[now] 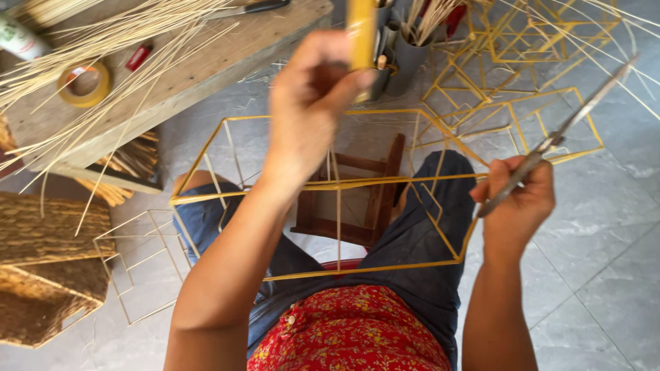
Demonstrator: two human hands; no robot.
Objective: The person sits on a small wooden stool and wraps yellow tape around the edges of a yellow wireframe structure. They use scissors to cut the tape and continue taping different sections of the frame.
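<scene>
I see my left hand [309, 103] raised above the bamboo frame [323, 192] on my lap, fingers pinched shut on a yellow tape roll [361, 34]. My right hand [519, 199], at the frame's right edge, is closed around scissors [564, 130]. The frame looks light, springy and fragile; I'd grip it at its joints.

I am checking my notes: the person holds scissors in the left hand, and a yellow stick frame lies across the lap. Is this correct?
Not quite. The head view shows the scissors in the right hand; the left hand grips a yellow strip-like object. The yellow stick frame does lie across the lap.
</scene>
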